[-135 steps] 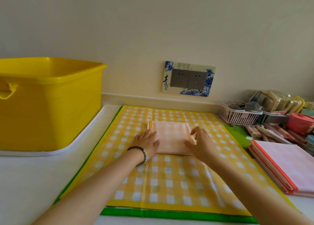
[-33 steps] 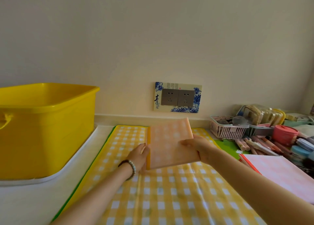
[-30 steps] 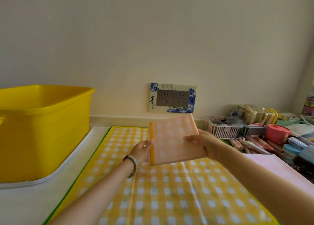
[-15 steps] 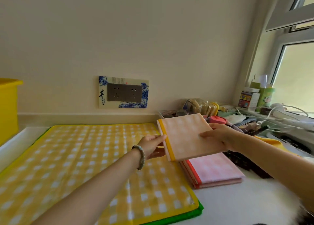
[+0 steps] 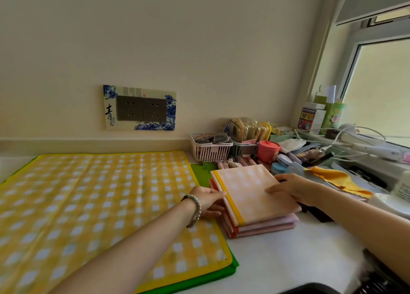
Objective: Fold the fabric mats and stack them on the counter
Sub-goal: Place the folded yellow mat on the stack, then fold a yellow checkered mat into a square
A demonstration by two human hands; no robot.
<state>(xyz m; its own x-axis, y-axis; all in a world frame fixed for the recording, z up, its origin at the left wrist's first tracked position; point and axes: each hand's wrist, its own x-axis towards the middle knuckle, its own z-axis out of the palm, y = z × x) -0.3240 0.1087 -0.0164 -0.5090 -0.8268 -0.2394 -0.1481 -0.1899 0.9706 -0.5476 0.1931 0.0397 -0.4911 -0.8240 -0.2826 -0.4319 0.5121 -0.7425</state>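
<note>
2 grips on mat (image 5: 248,189) atop stack (image 5: 266,228), counter's (image 5: 288,260) right side: left hand (image 5: 207,199) pinches yellow edge, right hand (image 5: 292,188) clasps opposite edge.

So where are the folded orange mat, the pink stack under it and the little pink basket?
Folded orange mat (image 5: 250,193), head view, middle of its top face.
Pink stack (image 5: 268,227), head view, near edge of its layers.
Pink basket (image 5: 210,152), head view, slatted front wall.
</note>
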